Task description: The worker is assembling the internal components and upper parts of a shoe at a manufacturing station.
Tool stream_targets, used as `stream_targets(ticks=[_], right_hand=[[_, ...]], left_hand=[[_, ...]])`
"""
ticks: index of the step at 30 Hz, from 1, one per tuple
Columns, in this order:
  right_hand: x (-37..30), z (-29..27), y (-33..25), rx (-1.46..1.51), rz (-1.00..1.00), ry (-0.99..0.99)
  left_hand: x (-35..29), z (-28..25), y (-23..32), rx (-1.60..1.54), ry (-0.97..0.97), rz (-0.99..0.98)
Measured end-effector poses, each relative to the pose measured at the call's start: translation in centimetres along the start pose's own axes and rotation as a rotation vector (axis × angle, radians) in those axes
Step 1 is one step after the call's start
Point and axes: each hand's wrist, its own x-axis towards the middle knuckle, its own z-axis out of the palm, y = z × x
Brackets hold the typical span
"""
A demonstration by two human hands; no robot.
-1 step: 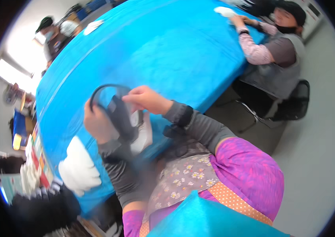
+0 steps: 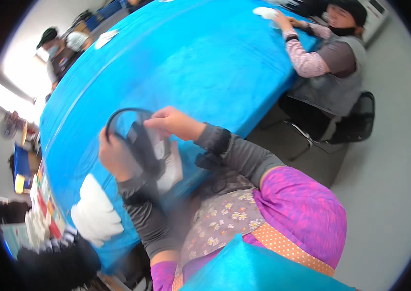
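Both hands hold a black strap (image 2: 140,145) with a thin looped cord (image 2: 118,115) just above the near edge of the blue table (image 2: 205,63), in front of the person's chest. The picture is blurred here, so what the strap belongs to is hard to tell; a pale, flat piece (image 2: 169,167) shows behind it.

The strap looks soft and limp, light, and likely to sag or twist wherever it is not supported. The cord looks thin and springy, holding its arc. A pinch on the flat of the strap near its ends seems the surest hold; the cord would slip through loose fingers.

The left hand (image 2: 114,155) is closed around the lower part of the strap, wrist bent upward, forearm rising from the lap. The right hand (image 2: 174,121) reaches across from the right, fingers curled and pinching the top of the strap where the cord meets it, elbow bent out.

White folded cloth (image 2: 96,211) lies on the table to the left. Another person (image 2: 329,58) sits at the far right side.
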Motion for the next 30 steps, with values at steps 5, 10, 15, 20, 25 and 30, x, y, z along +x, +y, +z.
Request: stream_targets(ticks=[5, 10, 15, 20, 25, 30], right_hand=[[3.1, -3.9, 0.8, -0.493, -0.256, 0.312], [4.3, -3.2, 1.8, -0.815, -0.512, 0.288], [5.0, -4.1, 3.8, -0.742, -0.571, 0.188], [4.5, -4.2, 3.5, -0.755, -0.54, 0.18], [4.4, -3.9, 3.3, -0.683, -0.489, 0.171], [4.9, -4.2, 3.7, -0.652, -0.493, 0.166]], left_hand=[[0.3, 0.5, -1.0, -0.038, -0.026, 0.075], [0.2, 0.6, -0.4, -0.034, -0.067, 0.133], [0.0, 0.6, -0.5, -0.055, -0.109, 0.147], [-0.1, 0.6, -0.3, -0.062, -0.11, 0.167], [0.1, 0.9, -1.0, -0.08, -0.078, 0.211], [0.1, 1.0, -1.2, -0.08, -0.072, 0.211]])
